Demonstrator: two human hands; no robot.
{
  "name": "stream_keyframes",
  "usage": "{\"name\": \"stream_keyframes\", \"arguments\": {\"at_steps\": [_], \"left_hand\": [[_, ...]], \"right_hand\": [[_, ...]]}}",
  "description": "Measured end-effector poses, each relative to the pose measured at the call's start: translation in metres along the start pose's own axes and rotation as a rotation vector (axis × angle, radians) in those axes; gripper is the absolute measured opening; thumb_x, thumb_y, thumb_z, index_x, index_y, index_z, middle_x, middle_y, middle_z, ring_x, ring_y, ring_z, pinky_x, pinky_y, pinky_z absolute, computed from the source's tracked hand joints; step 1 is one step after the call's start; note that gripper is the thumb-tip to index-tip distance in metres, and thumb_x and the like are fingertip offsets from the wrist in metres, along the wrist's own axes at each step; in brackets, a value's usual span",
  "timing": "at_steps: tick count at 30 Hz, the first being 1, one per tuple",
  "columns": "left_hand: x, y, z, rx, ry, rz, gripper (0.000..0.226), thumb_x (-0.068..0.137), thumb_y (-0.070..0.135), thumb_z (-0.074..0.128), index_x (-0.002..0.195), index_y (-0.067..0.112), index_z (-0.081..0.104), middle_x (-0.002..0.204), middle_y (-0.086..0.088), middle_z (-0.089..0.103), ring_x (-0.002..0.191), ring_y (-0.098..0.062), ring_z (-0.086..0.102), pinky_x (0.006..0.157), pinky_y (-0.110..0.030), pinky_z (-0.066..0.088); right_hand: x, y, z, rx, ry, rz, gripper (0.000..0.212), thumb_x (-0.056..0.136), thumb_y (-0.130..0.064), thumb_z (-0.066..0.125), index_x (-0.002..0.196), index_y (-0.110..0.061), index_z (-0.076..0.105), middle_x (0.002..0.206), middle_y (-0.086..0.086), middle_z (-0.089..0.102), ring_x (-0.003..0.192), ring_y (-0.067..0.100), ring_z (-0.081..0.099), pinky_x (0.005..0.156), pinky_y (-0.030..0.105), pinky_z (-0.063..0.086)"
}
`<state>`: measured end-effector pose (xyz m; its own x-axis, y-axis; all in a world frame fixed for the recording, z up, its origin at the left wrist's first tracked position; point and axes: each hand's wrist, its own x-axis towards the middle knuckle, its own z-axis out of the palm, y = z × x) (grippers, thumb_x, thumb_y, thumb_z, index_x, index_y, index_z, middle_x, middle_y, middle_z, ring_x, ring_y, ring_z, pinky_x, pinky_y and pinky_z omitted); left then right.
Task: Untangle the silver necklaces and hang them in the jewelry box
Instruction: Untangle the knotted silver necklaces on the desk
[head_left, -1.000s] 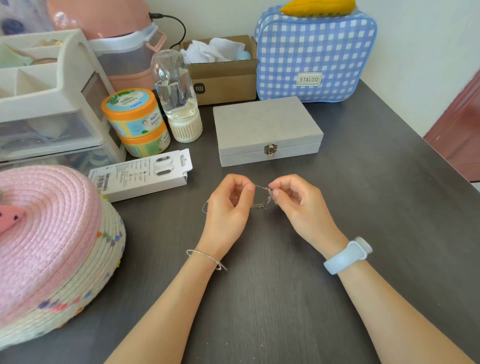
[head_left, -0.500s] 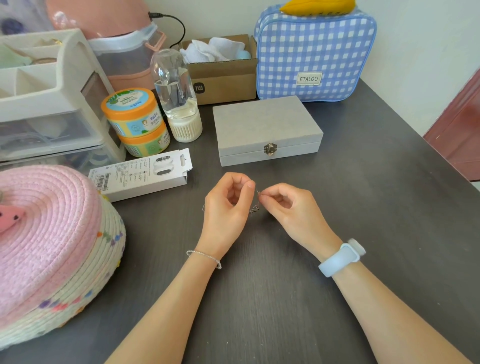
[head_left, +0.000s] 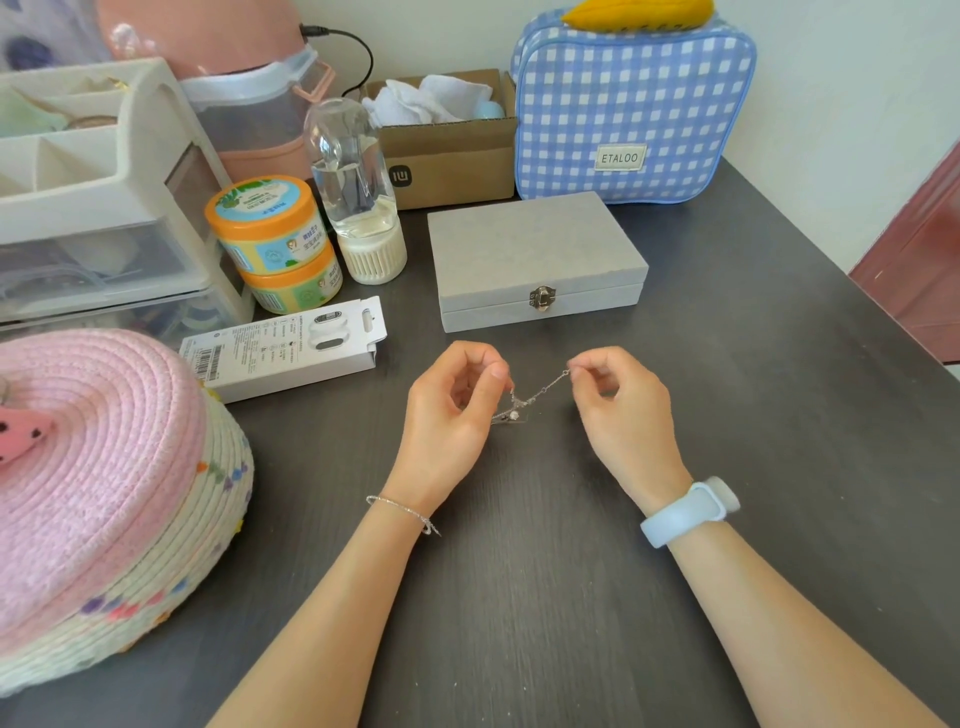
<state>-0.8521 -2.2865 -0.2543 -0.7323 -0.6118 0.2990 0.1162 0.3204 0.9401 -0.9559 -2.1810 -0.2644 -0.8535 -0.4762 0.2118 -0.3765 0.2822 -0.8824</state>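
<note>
Pinching a fine chain between thumb and fingertip, the left hand (head_left: 447, 410) and the right hand (head_left: 621, 410) hold the silver necklaces (head_left: 530, 400) just above the dark table (head_left: 727, 519), at the centre of the frame. A short run of chain slants up from a small knot with a pale bead, near the left fingertips, to the right hand's pinch. How many strands meet in that knot cannot be told. The grey jewelry box (head_left: 530, 249) sits just above the hands in the frame, lid down and its clasp (head_left: 542, 299) apparently fastened, so hanging has not begun. The main risk, as I judge it, is pulling the hands apart too hard: tension would draw the knot tighter or snap a thin link. A loosened pinch could also drop the bundle, letting the slack fall back into fresh loops. The bracelet (head_left: 402, 512) on the left wrist might snag a trailing end.
</note>
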Motion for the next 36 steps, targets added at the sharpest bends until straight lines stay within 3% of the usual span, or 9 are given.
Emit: {"name": "stream_keyframes", "arguments": {"at_steps": [3, 6, 9, 13, 20, 26, 29, 33, 36], "left_hand": [[0.001, 0.001, -0.002, -0.043, 0.035, -0.035, 0.021, 0.091, 0.004, 0.053, 0.075, 0.016, 0.055, 0.066, 0.010, 0.057, 0.055, -0.001, 0.049, 0.057, -0.013, 0.040], [0.002, 0.002, -0.002, -0.091, 0.044, -0.054, 0.019, 0.090, 0.005, 0.055, 0.074, 0.015, 0.057, 0.063, 0.013, 0.060, 0.053, -0.002, 0.050, 0.055, -0.013, 0.041], [0.001, 0.003, -0.001, -0.101, 0.025, -0.065, 0.017, 0.089, 0.005, 0.057, 0.075, 0.014, 0.059, 0.063, 0.011, 0.062, 0.053, -0.003, 0.052, 0.057, -0.013, 0.043], [0.001, 0.005, -0.002, -0.109, 0.002, -0.059, 0.017, 0.089, 0.004, 0.056, 0.075, 0.013, 0.061, 0.063, 0.011, 0.064, 0.053, -0.003, 0.051, 0.057, -0.014, 0.044], [0.001, 0.005, -0.002, -0.056, 0.002, -0.100, 0.018, 0.086, 0.007, 0.061, 0.072, 0.018, 0.062, 0.058, 0.015, 0.058, 0.053, 0.000, 0.048, 0.056, -0.012, 0.040], [0.003, -0.001, -0.008, 0.176, -0.105, -0.131, 0.015, 0.085, 0.012, 0.064, 0.073, 0.021, 0.063, 0.064, 0.010, 0.059, 0.059, -0.002, 0.049, 0.061, -0.012, 0.040], [0.005, -0.001, -0.009, 0.132, -0.081, -0.169, 0.015, 0.086, 0.010, 0.063, 0.076, 0.022, 0.063, 0.060, 0.013, 0.058, 0.056, -0.003, 0.051, 0.060, -0.014, 0.042], [0.005, -0.002, -0.008, 0.121, -0.008, -0.169, 0.014, 0.086, 0.009, 0.063, 0.084, 0.022, 0.066, 0.064, 0.001, 0.062, 0.051, -0.003, 0.053, 0.058, -0.014, 0.045], [0.006, -0.002, -0.009, 0.053, 0.061, -0.198, 0.017, 0.083, 0.009, 0.065, 0.082, 0.026, 0.068, 0.067, 0.004, 0.064, 0.052, -0.002, 0.054, 0.061, -0.018, 0.049]], "right_hand": [[0.003, 0.008, -0.005, -0.248, 0.085, -0.001, 0.019, 0.088, -0.010, 0.051, 0.103, -0.015, 0.062, 0.110, 0.001, 0.055, 0.096, 0.019, 0.051, 0.074, 0.025, 0.035], [0.005, 0.007, -0.006, -0.139, 0.059, -0.094, 0.022, 0.086, -0.013, 0.053, 0.106, -0.015, 0.061, 0.108, -0.003, 0.051, 0.098, 0.022, 0.051, 0.080, 0.026, 0.039], [-0.003, 0.000, 0.001, -0.031, -0.177, -0.213, 0.021, 0.083, -0.019, 0.056, 0.103, -0.018, 0.064, 0.096, -0.013, 0.052, 0.093, 0.013, 0.048, 0.078, 0.005, 0.031], [-0.005, -0.002, 0.003, -0.014, -0.411, -0.226, 0.015, 0.088, -0.015, 0.060, 0.098, -0.025, 0.063, 0.097, -0.011, 0.050, 0.094, 0.006, 0.043, 0.076, 0.002, 0.028], [-0.005, -0.002, 0.002, 0.136, -0.288, -0.155, 0.016, 0.090, -0.009, 0.054, 0.079, -0.020, 0.056, 0.083, -0.005, 0.060, 0.065, 0.002, 0.051, 0.061, 0.012, 0.037], [0.003, -0.005, -0.006, 0.481, -0.062, -0.085, 0.010, 0.091, -0.013, 0.046, 0.083, -0.016, 0.053, 0.067, -0.007, 0.064, 0.066, 0.004, 0.061, 0.062, 0.016, 0.047], [0.006, -0.003, -0.009, 0.651, -0.038, -0.014, 0.010, 0.089, -0.018, 0.043, 0.085, -0.015, 0.052, 0.066, -0.007, 0.066, 0.072, 0.013, 0.063, 0.065, 0.022, 0.049], [0.006, -0.007, -0.010, 0.786, -0.039, 0.097, 0.020, 0.097, -0.005, 0.036, 0.082, -0.012, 0.048, 0.054, -0.008, 0.053, 0.058, 0.013, 0.058, 0.064, 0.025, 0.048], [0.009, -0.007, -0.015, 0.783, -0.042, 0.117, 0.009, 0.092, -0.008, 0.048, 0.088, -0.014, 0.054, 0.052, -0.013, 0.045, 0.051, 0.009, 0.049, 0.058, 0.021, 0.042]]}}
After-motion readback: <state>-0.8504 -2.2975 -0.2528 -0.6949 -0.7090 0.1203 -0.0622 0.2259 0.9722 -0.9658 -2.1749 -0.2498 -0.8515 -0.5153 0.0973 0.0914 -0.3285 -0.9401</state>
